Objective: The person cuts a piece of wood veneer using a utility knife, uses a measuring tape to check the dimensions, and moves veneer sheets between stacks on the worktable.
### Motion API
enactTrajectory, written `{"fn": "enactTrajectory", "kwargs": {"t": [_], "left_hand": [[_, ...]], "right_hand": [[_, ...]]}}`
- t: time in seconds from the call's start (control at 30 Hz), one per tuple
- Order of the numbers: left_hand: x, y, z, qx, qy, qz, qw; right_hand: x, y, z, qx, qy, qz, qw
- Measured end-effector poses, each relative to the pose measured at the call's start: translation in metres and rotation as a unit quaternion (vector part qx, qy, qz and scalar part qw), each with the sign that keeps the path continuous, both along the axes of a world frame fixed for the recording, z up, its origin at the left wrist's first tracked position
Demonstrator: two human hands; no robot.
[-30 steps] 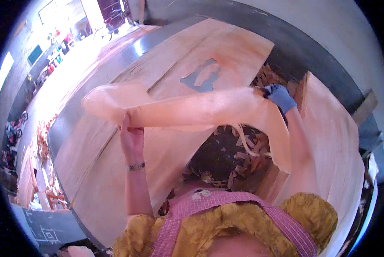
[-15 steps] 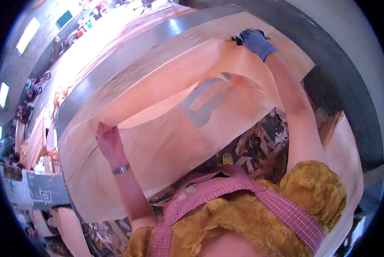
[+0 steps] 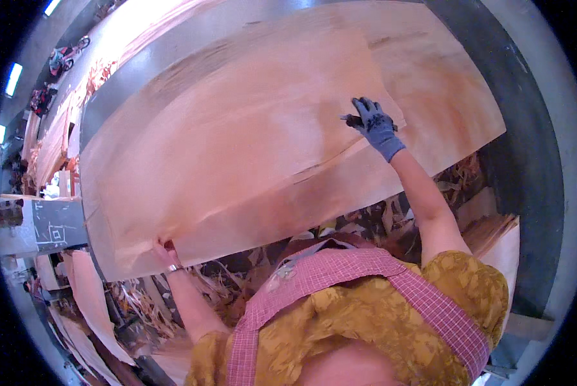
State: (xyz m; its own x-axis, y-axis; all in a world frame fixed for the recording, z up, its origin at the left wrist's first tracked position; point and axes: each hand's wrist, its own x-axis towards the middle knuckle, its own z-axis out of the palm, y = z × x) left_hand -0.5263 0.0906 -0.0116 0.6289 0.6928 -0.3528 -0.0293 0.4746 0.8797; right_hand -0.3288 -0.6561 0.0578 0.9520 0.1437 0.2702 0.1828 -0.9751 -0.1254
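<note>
A large thin sheet of wood veneer (image 3: 256, 135), peach-coloured, lies nearly flat over another wood sheet (image 3: 443, 96) that shows beyond its right end. Low on the left, my bare left hand (image 3: 166, 253), a bracelet at its wrist, pinches the sheet's near corner. My right hand (image 3: 375, 125), in a grey-blue glove with dark smudges, rests on the veneer near its right end, fingers partly spread. A small dark tool (image 3: 351, 120) with a pale tip sticks out beneath that hand; its exact kind is hidden. Short dark cracks mark the veneer's near side.
Torn veneer scraps (image 3: 224, 276) litter the floor between me and the table. More veneer sheets (image 3: 89, 289) stand at the lower left. A grey table border (image 3: 520, 128) runs along the right. Parked two-wheelers (image 3: 63, 58) are far left.
The raised, bowed sheet has come down flat, covering the grey gap beneath. My right hand has moved nearer along the right end; my left hand has moved down, nearer to me.
</note>
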Motion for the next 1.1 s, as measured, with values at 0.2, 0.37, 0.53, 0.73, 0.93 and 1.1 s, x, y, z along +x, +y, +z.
{"fn": "enactTrajectory", "kwargs": {"t": [0.2,0.37,0.53,0.73,0.93,1.1], "left_hand": [[0.034,-0.009,-0.017,-0.015,0.070,0.056,0.996],[0.021,-0.086,-0.020,-0.141,0.060,-0.002,0.988],[0.009,-0.136,-0.032,-0.080,0.151,-0.054,0.984],[0.005,-0.133,-0.029,0.009,0.248,-0.066,0.966],[-0.018,-0.060,-0.053,-0.021,0.244,0.014,0.969],[-0.014,-0.142,-0.024,0.714,0.465,-0.067,0.519]], "right_hand": [[-0.057,-0.041,-0.031,-0.040,0.151,-0.036,0.987],[-0.091,-0.030,-0.036,-0.002,0.136,0.047,0.990],[-0.113,-0.052,-0.055,-0.032,0.132,0.047,0.990],[-0.129,-0.062,-0.049,-0.042,0.111,0.058,0.991],[-0.118,-0.031,-0.002,0.004,0.175,0.109,0.978],[-0.110,-0.028,0.016,0.085,0.111,0.083,0.987]]}}
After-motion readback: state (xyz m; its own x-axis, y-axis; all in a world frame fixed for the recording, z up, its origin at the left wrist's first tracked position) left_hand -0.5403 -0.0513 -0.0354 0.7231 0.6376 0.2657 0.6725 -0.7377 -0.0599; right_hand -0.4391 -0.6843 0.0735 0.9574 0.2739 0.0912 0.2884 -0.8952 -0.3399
